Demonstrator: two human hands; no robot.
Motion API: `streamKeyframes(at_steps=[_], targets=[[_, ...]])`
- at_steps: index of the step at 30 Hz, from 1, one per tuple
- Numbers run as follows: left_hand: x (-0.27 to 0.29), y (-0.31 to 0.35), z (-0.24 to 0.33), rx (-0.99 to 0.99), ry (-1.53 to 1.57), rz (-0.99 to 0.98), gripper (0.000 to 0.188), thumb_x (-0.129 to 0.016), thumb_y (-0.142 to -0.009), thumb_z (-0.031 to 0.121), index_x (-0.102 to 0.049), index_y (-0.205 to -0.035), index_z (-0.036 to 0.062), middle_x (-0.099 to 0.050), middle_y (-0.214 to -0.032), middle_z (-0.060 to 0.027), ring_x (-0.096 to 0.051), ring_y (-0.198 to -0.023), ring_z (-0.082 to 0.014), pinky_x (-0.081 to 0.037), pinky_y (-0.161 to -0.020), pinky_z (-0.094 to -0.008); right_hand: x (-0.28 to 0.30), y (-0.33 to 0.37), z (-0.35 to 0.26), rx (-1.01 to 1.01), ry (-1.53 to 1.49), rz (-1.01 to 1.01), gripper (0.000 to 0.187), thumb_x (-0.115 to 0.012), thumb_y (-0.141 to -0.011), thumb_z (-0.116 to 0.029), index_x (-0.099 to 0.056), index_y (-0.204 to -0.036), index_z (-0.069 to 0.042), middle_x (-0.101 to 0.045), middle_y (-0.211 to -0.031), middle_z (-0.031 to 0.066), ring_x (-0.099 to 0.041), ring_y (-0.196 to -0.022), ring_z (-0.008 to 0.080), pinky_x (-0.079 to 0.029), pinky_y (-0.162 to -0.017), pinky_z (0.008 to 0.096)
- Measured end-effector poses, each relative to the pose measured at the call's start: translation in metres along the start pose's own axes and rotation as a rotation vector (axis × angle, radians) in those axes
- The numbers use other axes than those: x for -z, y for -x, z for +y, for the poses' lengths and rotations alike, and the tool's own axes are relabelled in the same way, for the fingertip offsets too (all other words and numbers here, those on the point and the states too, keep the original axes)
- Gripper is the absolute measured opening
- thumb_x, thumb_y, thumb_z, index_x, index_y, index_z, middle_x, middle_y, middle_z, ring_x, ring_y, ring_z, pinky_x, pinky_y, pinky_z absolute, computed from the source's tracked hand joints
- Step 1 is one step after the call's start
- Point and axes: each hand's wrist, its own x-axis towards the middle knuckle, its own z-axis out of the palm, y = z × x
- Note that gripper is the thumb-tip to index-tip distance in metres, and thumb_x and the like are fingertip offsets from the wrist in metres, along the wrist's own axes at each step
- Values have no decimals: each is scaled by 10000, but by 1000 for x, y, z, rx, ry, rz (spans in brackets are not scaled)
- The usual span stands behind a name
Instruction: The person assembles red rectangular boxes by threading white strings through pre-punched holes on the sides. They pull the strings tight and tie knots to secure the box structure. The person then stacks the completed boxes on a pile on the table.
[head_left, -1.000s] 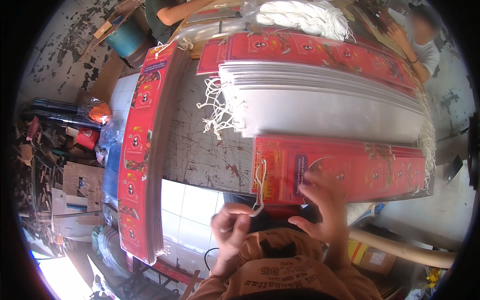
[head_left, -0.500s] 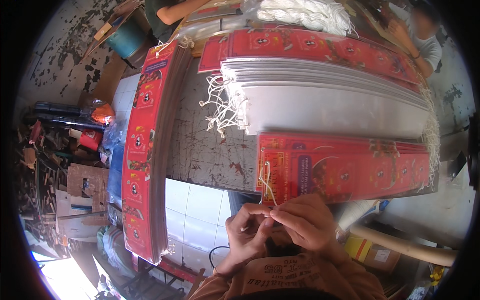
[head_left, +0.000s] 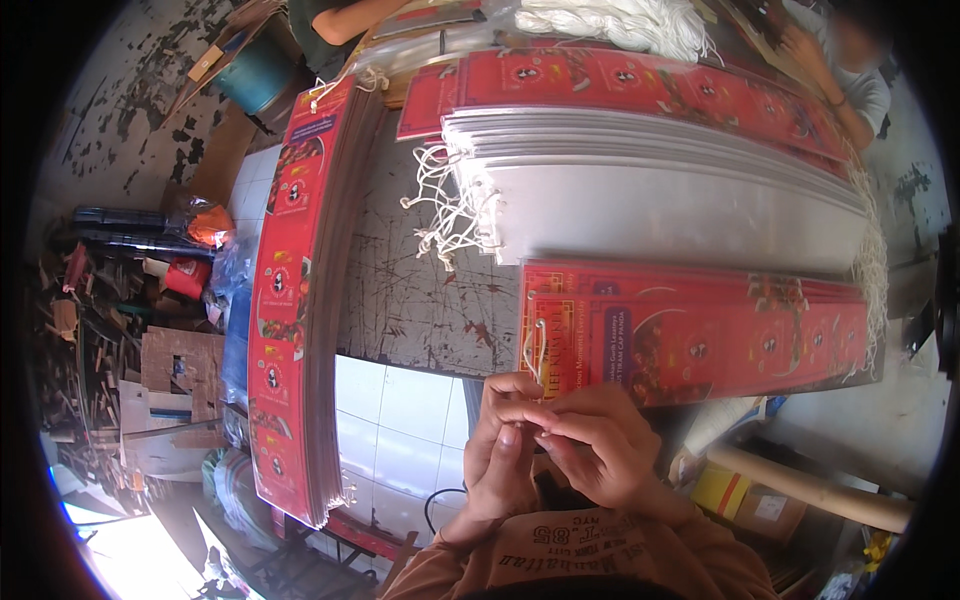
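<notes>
Close in front of my body, both hands meet at the near left corner of a stack of long red printed sheets point(head_left: 690, 350). A white string point(head_left: 541, 345) loops from a hole at that corner down to my fingers. My left hand point(head_left: 503, 455) is closed, thumb against bent fingers, at the string's lower end. Touching it, my right hand point(head_left: 605, 445) pinches with thumb and forefinger. The string's end is mostly hidden between the fingertips. Behind this stack lie overlapping sheets with white backs point(head_left: 680, 210), knotted strings point(head_left: 455, 215) hanging off their left ends.
A tall pile of red sheets point(head_left: 290, 300) stands along the left of the scratched grey table point(head_left: 420, 290). White string bundles point(head_left: 610, 25) lie at the back. One person's arm point(head_left: 355, 18) shows at the far left, another person point(head_left: 850, 80) at the far right. Wood scraps point(head_left: 95, 360) litter the floor.
My fingers have drawn closer together, and my left hand has turned more upright. Less of the string shows above them. The view has shifted slightly; the stacks lie as before.
</notes>
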Motion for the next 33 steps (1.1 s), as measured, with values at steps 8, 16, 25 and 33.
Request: streamKeyframes(at_steps=[8, 16, 25, 33], targets=[[-4, 1, -6, -20, -177, -64, 579, -268, -939, 492, -558, -1104, 19, -356, -1084, -121, -394, -1021, -235, -339, -896, -377, 2, -1, 2, -6, 108, 29, 262, -785, -588, -58, -672, -824, -40, -615, -859, 62, -590, -718, 200, -459, -608, 303], [-4, 1, -9, -50, -255, -77, 605, -307, -921, 501, -499, -1198, -1, -359, -1117, -141, -402, -1028, -239, -330, -906, -383, 2, 2, 3, -15, 70, 28, 254, -778, -575, -39, -671, -805, -32, -605, -852, 63, -577, -706, 208, -450, -601, 303], [28, -3, 4, 136, -145, -326, 526, -446, -886, 491, -555, -967, -17, -516, -830, -89, -485, -764, -148, -381, -708, -259, 14, 6, 9, 178, 182, 78, 210, -716, -692, -109, -667, -894, -83, -596, -842, 49, -571, -712, 158, -431, -615, 282], [22, 2, -2, 397, -25, 20, 436, -411, -929, 419, -492, -994, -4, -501, -844, -40, -452, -729, -100, -373, -640, -230, -10, 19, 23, 435, 214, -36, 167, -685, -717, -118, -663, -883, -112, -592, -962, 53, -582, -808, 165, -461, -690, 297]])
